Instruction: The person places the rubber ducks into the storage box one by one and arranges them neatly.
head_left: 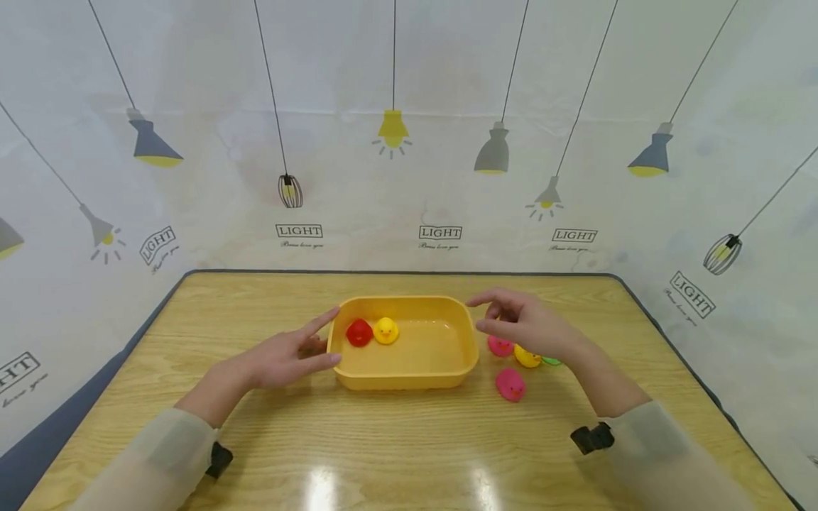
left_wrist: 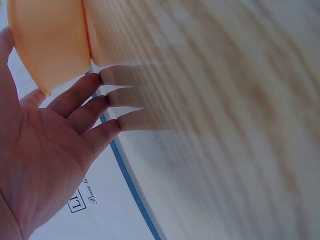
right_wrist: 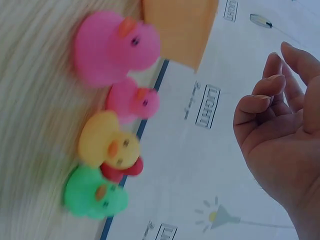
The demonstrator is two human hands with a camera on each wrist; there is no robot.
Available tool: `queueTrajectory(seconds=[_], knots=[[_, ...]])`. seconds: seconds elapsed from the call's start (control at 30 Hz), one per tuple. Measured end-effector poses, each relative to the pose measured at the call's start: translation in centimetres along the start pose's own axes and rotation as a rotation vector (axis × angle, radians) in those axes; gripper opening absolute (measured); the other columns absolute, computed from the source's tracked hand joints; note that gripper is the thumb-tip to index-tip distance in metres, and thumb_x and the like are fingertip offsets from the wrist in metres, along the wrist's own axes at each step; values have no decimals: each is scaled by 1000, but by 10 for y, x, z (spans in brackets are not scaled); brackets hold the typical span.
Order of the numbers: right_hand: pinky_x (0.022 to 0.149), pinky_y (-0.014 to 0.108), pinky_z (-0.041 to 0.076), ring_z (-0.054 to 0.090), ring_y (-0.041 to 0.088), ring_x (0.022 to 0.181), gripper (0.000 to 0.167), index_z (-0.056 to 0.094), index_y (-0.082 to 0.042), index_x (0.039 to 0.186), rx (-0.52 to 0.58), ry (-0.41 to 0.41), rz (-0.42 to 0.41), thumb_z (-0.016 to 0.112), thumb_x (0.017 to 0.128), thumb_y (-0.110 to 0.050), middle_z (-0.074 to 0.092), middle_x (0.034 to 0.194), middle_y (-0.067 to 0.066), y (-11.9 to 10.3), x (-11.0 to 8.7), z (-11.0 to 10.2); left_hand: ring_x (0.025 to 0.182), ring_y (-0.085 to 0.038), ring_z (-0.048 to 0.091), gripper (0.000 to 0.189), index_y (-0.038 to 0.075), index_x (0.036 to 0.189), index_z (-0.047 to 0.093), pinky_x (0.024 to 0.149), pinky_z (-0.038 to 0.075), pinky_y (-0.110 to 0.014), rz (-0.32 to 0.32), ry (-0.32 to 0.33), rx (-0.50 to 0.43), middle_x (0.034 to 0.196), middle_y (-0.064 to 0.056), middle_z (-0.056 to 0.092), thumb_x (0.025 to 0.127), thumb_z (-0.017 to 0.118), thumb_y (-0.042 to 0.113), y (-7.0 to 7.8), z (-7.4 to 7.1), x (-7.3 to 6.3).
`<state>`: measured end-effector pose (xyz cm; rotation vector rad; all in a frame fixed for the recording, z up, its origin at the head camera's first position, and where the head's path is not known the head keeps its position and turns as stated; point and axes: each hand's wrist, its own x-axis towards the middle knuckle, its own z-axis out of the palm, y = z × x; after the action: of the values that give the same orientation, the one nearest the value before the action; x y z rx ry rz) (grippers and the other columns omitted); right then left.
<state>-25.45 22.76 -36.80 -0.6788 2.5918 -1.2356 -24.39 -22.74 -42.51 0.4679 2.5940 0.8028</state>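
Note:
A yellow plastic basin [head_left: 409,377] stands on the table with a red rubber duck [head_left: 359,333] and a yellow rubber duck [head_left: 386,331] inside, near its left end. At the basin's left rim, my left hand [head_left: 281,360] rests its forefinger and thumb on the edge, and its other fingertips touch the tabletop. My right hand [head_left: 527,321] hovers by the right rim, fingers loosely bent, holding nothing. Below it sit two pink ducks, the nearer pink duck [head_left: 510,385] standing apart, a yellow duck [right_wrist: 107,140] and a green duck [right_wrist: 92,195]. A red one [right_wrist: 122,171] is partly hidden behind the yellow.
The wooden table [head_left: 255,440] has a dark blue edging along the back and sides. A white cloth printed with hanging lamps [head_left: 393,128] rises close behind it and on both sides.

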Motion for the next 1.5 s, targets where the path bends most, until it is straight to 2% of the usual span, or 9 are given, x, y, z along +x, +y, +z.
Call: queueTrajectory(seconds=[0.2,0.33,0.43,0.6,0.9,1.07,1.2,1.5], knots=[[65,24,48,56,18,78,33,71,-18,137,-25,28,39,77,106,-27,65,96,8,20,-30,-19,153,-49,50,94,50,175,7,126,32,-76,-14,-4,-1,164,-23,56,101,58,78,-1,1,-1],[64,25,48,57,19,78,31,72,-21,135,-43,59,92,77,105,-28,65,99,7,33,-49,-29,154,-49,50,94,50,175,7,127,32,-76,-4,2,6,164,-23,56,101,57,78,0,2,0],[63,26,50,58,22,77,29,73,-19,134,-44,75,102,76,106,-25,67,98,9,42,-61,-35,153,-50,51,93,48,176,6,127,32,-76,8,9,13,163,-24,56,102,56,77,0,1,1],[62,27,48,56,18,74,30,74,-14,133,-44,48,132,76,105,-23,68,96,9,54,-73,-35,153,-50,50,94,49,176,6,127,31,-76,1,4,11,163,-24,56,102,57,77,-1,-1,1],[69,25,51,60,16,85,38,68,-7,138,52,-92,174,78,103,-21,67,103,11,71,-80,-19,153,-49,51,93,49,176,6,128,31,-75,15,5,3,163,-24,56,103,57,76,-3,-1,1],[67,25,53,60,17,80,47,61,-5,144,112,-184,180,78,103,-18,66,105,13,78,-84,-11,154,-49,51,93,50,175,5,128,31,-74,13,1,0,164,-24,55,103,57,76,-3,0,1],[68,26,54,61,17,81,48,57,-6,147,139,-216,182,77,104,-17,65,107,14,81,-84,-7,154,-49,50,92,50,175,6,128,31,-75,6,2,1,164,-24,55,103,57,76,-2,0,1],[71,25,53,62,20,88,44,62,-14,144,86,-226,165,78,104,-19,68,106,13,79,-78,2,155,-49,50,92,53,174,5,128,30,-75,-1,2,7,165,-23,55,102,56,78,-5,2,2]])
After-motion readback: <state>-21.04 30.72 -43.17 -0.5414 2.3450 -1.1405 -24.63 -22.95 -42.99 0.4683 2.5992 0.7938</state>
